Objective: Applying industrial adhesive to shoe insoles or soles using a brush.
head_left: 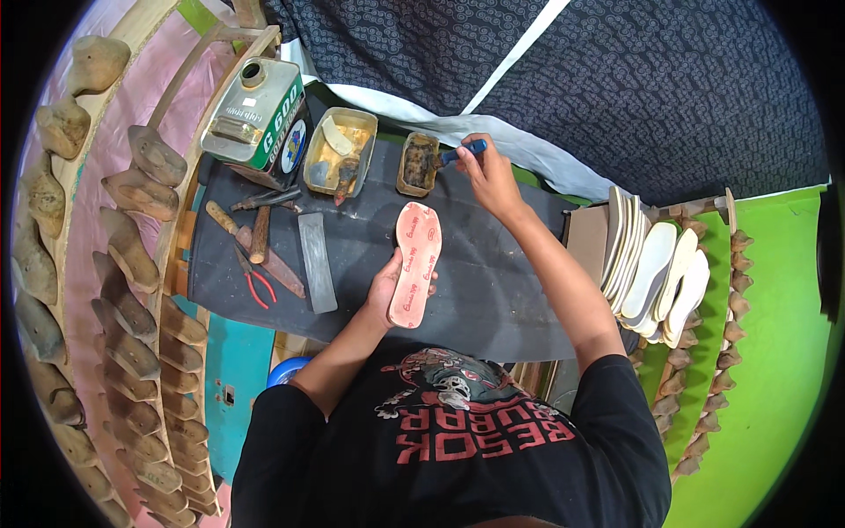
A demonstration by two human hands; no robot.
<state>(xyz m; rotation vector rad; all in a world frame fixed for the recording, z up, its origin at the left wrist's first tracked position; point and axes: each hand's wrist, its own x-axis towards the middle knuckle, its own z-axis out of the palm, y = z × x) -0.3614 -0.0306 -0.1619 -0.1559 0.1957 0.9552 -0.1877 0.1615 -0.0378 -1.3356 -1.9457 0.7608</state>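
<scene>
A pinkish insole with red print (414,264) lies in my left hand (385,286), its printed face up, the thumb and fingers closed around its edges above the near side of the table. My right hand (488,172) grips the blue handle of a brush (453,156). The brush's head reaches the right side of a small, dark-stained tub (404,183) at the far edge of the table; its bristles are hard to make out against the dark contents.
Left of the tub stand a yellowish tray (310,167) and a metal can (255,123). Red-handled pliers (257,286), a hammer (260,233), a knife (220,217) and a grey flat bar (318,264) lie nearby. Stacked insoles (647,268) sit right; shoe lasts (132,246) fill racks at left.
</scene>
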